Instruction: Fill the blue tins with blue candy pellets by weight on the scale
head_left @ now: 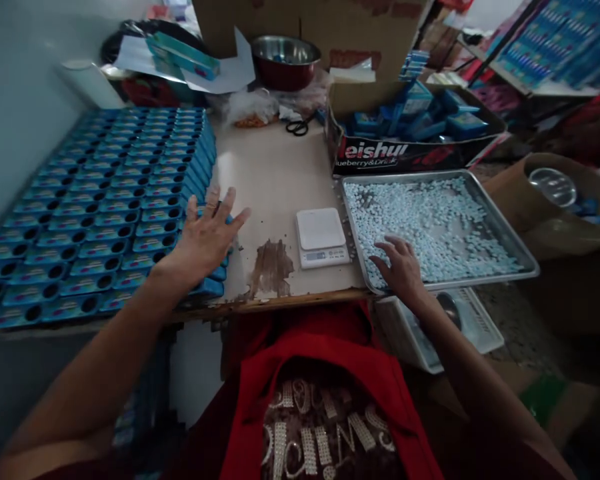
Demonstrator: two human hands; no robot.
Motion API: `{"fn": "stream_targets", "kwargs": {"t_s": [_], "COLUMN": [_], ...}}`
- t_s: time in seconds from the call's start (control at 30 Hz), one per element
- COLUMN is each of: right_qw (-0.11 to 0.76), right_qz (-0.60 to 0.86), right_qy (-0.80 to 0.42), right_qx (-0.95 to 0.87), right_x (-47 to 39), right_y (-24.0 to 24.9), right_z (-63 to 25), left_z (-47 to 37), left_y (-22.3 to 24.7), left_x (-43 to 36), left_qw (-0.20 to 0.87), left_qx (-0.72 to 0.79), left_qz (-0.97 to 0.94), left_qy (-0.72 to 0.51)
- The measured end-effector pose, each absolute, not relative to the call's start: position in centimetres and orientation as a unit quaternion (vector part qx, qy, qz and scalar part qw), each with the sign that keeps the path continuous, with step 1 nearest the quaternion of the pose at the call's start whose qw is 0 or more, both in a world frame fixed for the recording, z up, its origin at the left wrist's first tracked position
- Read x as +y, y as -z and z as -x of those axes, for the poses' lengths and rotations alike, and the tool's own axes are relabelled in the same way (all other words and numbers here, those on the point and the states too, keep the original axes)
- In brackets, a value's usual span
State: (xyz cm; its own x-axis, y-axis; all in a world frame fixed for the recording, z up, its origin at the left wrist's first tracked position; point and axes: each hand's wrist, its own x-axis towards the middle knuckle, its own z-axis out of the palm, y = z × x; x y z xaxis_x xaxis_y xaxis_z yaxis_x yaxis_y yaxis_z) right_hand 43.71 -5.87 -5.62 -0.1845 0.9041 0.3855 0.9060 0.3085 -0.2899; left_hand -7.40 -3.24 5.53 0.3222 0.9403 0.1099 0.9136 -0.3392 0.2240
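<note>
Spread flat, the left hand [207, 233] lies palm-down with fingers fanned on the near right corner of the blue boxes [100, 207], which stand packed in rows over the left half of the table [275, 173]. Loosely curled, the right hand [403, 267] rests its fingertips among the pale blue pellets [435, 223] at the near left corner of the metal tray [505, 233]; whether it pinches any cannot be told. Between the hands sits a small white scale [321, 237], just beside the tray. Behind the tray a cardboard carton [410, 143] holds more blue boxes.
</note>
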Motion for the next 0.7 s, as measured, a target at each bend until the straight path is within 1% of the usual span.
{"fn": "stream_targets", "kwargs": {"t_s": [0.07,0.13,0.27,0.33,0.4,0.5,0.6,0.7], "right_qw": [0.246,0.255,0.288,0.296,0.3,0.295,0.268,0.249], "right_qz": [0.61,0.643,0.684,0.677,0.654,0.597,0.542,0.519], "right_qy": [0.014,0.016,0.018,0.022,0.024,0.013,-0.005,-0.04], "right_qx": [-0.753,-0.722,-0.67,-0.673,-0.694,-0.746,-0.797,-0.817], "right_x": [-6.7,-7.0,-6.9,-7.2,-8.0,-9.6,-11.0,-11.7], "right_y": [5.8,5.8,5.9,5.8,5.6,5.0,4.2,3.6], "right_z": [-43.3,-43.3,-43.1,-42.7,-42.3,-42.0,-42.0,-41.9], "left_z": [5.0,2.0,-2.4,-2.9,-2.4,-1.4,-1.0,-0.9], "left_y": [-5.3,-3.6,2.7,5.6,7.4,8.6,9.1,9.2], "left_x": [-5.4,-7.3,-8.5,-8.2,-8.0,-8.5,-9.3,-10.1], "left_qw": [0.051,0.062,0.12,0.131,0.131,0.126,0.11,0.103], "left_qx": [0.542,0.533,0.575,0.591,0.587,0.573,0.573,0.583], "left_qz": [-0.831,-0.838,-0.805,-0.789,-0.79,-0.798,-0.799,-0.793], "left_qy": [-0.116,-0.098,-0.085,-0.104,-0.123,-0.138,-0.145,-0.141]}}
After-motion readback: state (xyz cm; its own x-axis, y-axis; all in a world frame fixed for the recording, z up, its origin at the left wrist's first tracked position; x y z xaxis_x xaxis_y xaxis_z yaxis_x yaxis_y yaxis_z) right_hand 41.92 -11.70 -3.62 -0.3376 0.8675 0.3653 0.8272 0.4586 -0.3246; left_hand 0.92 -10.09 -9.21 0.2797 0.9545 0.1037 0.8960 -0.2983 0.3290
